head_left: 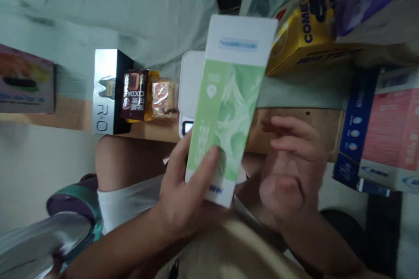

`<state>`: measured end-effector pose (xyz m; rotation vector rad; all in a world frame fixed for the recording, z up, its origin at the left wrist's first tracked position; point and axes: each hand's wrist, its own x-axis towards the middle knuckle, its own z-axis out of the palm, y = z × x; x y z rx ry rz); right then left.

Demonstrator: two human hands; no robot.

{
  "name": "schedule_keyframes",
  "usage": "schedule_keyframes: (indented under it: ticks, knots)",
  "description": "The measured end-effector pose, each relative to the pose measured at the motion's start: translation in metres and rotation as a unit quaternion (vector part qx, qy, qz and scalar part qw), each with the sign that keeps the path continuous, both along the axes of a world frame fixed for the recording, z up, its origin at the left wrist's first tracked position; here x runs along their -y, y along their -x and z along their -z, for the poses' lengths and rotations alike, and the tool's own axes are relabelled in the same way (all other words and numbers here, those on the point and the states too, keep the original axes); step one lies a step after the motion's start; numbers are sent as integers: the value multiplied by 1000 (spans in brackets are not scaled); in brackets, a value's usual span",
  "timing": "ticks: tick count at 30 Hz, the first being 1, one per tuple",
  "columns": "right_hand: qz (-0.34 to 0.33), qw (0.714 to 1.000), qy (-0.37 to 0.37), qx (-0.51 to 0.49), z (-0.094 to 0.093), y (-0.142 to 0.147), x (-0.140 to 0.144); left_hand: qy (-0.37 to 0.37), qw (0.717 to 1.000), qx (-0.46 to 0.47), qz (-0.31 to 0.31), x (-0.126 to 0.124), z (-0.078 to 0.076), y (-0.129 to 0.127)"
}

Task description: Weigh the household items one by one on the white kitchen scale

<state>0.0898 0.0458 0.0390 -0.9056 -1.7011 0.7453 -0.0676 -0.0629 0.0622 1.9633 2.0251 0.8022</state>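
Observation:
My left hand [186, 192] grips the lower end of a tall white and green box [229, 100], holding it upright and slightly tilted above a white scale-like device [189, 87]. My right hand [291, 170] hovers just to the right of the box, palm toward me, fingers loosely curled and apart, holding nothing. It looks blurred.
A wooden shelf edge [294, 117] runs behind. On it stand a silver and black box [106, 91], a brown cocoa packet [134, 95], a wrapped snack [163, 98], a yellow box [307, 26] and blue and pink boxes [382, 126]. A grey cloth [114, 4] hangs behind. My knee [118, 161] is below.

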Motion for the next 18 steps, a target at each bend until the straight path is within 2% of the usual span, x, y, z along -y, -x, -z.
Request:
schedule_keyframes:
  ticks: [2, 3, 6, 8, 10, 12, 15, 18]
  knots:
    - [-38, 998, -52, 0, 7, 1, -6, -73, 996, -42, -34, -13, 4, 11]
    - [-45, 998, -50, 7, 9, 2, -9, -108, 992, -60, -32, -22, 8, 16]
    - [-14, 999, -44, 2, 9, 12, -11, -97, 993, -64, -36, -45, 24, 25]
    - [29, 996, -75, -30, 8, 24, -12, -77, 995, -59, -36, -53, 34, 28]
    - [53, 992, -102, -53, 8, 33, -16, -66, 995, -63, -37, -55, 41, 28]
    - [58, 993, -101, -36, 10, 38, -22, -53, 996, -72, -30, -52, 44, 28]
    - [74, 995, -65, 29, 11, 40, -32, -25, 998, -48, 16, -47, 31, 36]
    - [104, 993, -25, 58, 14, 45, -41, -36, 997, 12, 69, -55, 4, 56]
